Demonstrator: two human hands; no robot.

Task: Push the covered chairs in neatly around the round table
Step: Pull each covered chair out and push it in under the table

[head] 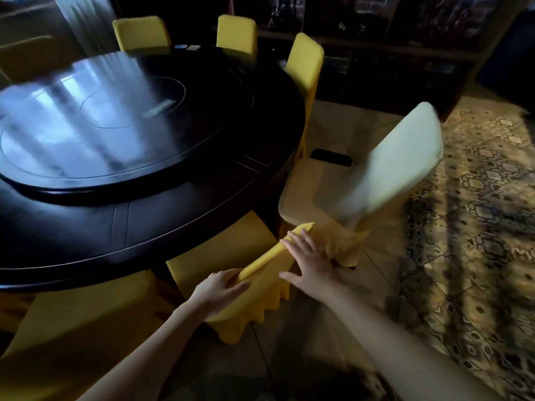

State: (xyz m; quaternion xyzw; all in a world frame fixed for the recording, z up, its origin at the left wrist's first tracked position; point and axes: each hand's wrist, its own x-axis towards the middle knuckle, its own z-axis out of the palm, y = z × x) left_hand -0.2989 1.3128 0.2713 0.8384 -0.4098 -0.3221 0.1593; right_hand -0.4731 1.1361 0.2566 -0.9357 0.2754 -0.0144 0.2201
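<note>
The large round dark glossy wooden table (139, 180) is the reference point; a chair in a yellow fabric cover (231, 273) stands at its near edge, seat partly under the rim; the left hand (215, 293) is closed around the near corner of that chair's backrest top; the right hand (309, 256) lies flat with fingers spread on the far end of the same top edge; a second yellow-covered chair with a pale back (362, 180) stands beside the table to the right, turned askew and not tucked in; three further yellow-covered chairs (237, 33) sit close along the table's far side.
</note>
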